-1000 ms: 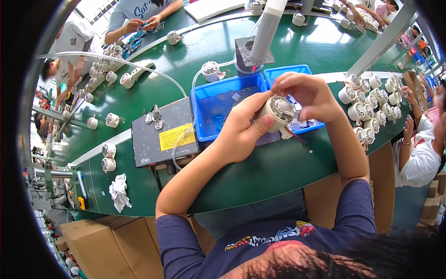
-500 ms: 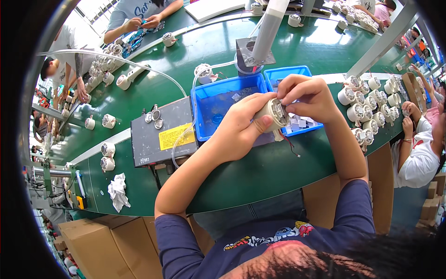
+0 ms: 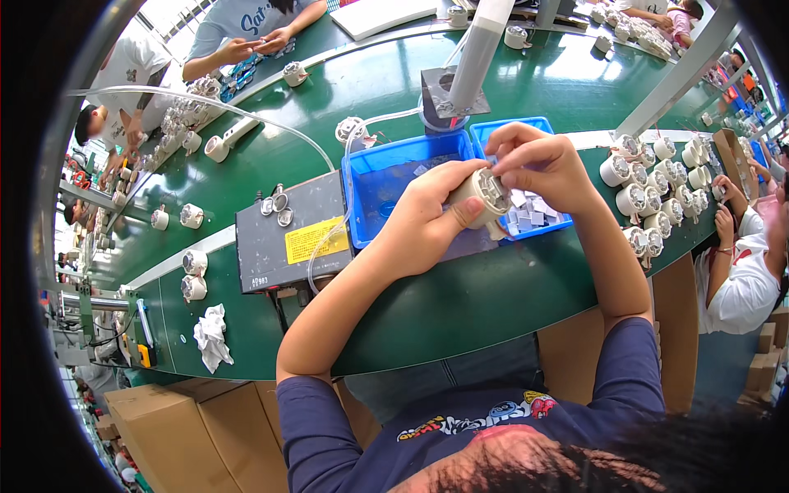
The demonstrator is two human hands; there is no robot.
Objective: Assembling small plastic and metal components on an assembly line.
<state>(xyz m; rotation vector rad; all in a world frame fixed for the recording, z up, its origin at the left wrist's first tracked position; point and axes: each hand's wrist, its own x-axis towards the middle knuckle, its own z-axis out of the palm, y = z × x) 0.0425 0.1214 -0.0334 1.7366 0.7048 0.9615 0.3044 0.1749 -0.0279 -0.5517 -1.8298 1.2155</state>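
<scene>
Head view has the small white round lamp housing [image 3: 483,195] right in the middle of things, held up off the green surface [image 3: 460,304] and sitting over the seam between the two blue bins. Left hand [image 3: 427,218] is wrapped around the body of it, thumb along the near side, so that grip is clenched on the housing with its open face tipped toward the right hand [image 3: 538,164]. Right-hand fingertips are pinched together at the face of the housing; looks like they're pressing or seating something tiny there, but it's too small to tell what.

If you want to do this bit cleanly, I'd say keep the left hand as the steady one and let only the right fingers move. Tilting the face a little more toward your eyes would help, since the thumb hides part of the rim. Working low over the bins seems smart too, because a dropped piece would land in a tray instead of rolling off.

Around it: the right-hand blue bin [image 3: 526,131] has a pile of little pale square pieces [image 3: 530,218] just below the right hand, and the left blue bin [image 3: 394,172] looks mostly bare apart from a few scraps. A grey box with a yellow label [image 3: 292,234] sits just left of the bins, with a clear tube [image 3: 329,238] looping over it. A cluster of finished white housings [image 3: 657,193] stands well off to the right, and a crumpled white rag [image 3: 212,337] lies near the front-left edge.
</scene>
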